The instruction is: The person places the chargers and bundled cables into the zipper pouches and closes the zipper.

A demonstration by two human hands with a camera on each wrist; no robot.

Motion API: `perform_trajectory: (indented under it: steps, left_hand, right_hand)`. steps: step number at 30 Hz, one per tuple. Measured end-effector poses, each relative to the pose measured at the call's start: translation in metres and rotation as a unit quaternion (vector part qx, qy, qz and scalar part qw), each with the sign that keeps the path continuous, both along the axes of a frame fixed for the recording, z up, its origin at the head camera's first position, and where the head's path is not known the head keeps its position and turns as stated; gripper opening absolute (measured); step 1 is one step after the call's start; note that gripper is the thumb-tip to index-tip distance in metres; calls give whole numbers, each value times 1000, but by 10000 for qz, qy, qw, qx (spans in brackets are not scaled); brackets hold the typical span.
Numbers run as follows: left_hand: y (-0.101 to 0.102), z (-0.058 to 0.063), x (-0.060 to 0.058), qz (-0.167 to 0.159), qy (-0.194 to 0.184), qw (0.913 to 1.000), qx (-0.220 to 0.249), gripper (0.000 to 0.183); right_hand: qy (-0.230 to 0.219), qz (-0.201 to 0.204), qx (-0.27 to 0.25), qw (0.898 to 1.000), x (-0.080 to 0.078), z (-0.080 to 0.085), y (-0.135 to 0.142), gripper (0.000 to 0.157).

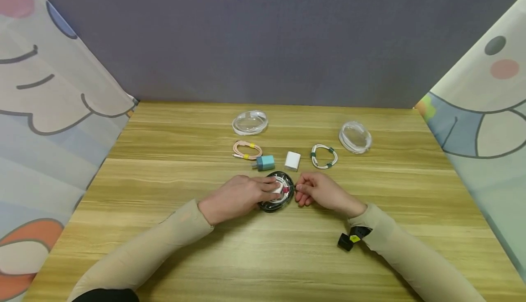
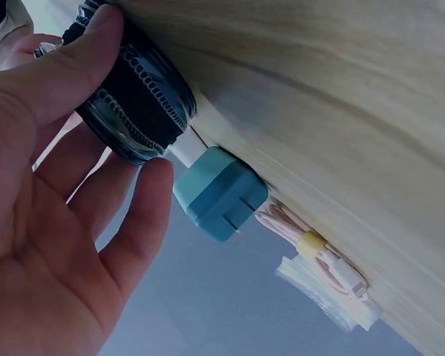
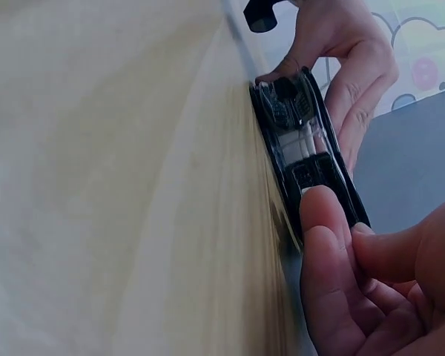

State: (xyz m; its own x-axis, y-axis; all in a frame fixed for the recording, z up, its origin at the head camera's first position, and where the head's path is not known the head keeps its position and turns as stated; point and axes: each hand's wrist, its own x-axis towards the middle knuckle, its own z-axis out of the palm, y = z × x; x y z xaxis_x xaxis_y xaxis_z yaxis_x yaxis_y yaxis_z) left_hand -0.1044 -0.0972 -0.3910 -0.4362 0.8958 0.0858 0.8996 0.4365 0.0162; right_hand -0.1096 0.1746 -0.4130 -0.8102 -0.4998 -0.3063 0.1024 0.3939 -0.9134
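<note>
Round clear case with black edging (image 2: 137, 96): flat on the counter (image 1: 246, 265), between the two hands, just nearer the person than a teal charger (image 1: 267, 162) and a white charger (image 1: 292, 159). Broad face points up; circular from above, so I mark no long axis. Coiled white cable (image 1: 283, 182) inside. Teal charger lies lengthwise left–right, prongs to the left.

Left hand (image 1: 242, 195): comes in from the left, palm down, fingers across the case top, thumb against its side wall; grip holds the case. Right hand (image 1: 320, 192): comes in from the right, thumb and fingertips drawn together; grip narrow, pinching at the case's right edge. Forearms converge from the lower corners.

Pale marks on the case wall, right wrist view: too blurred to read.
</note>
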Motion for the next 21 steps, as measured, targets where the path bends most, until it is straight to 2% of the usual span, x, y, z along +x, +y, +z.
perform_trajectory:
  steps: [13,17,21]
  left_hand:
    - [1,-1,0,190,-407,9985,313,59]
    - [1,0,-1,177,-309,9991,241,58]
    - [0,0,0,9,-36,10000,58,53]
  right_hand:
    - [-63,239,53,9997,14,5,-1,15]
    - [-188,236,-95,9995,14,2,0,15]
    - [-370,214,-283,9987,12,-2,2,19]
